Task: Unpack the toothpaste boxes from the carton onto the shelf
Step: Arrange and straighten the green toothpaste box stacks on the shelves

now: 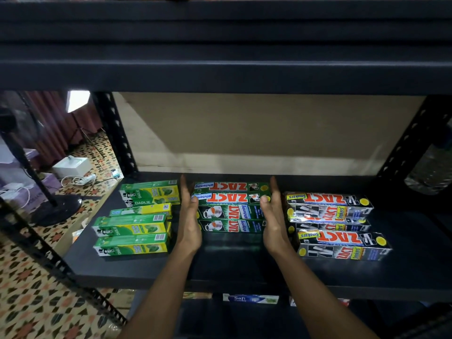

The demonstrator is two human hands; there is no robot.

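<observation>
Shelf bears four green Zact boxes between two hands.

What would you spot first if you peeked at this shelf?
Two bare hands, the left hand and the right hand, lie flat against the two ends of a stack of green ZACT Whitening toothpaste boxes in the middle of the black metal shelf. Green-and-yellow Darlie toothpaste boxes lie to the left, silver-and-black ZACT Smokers boxes to the right.
</observation>
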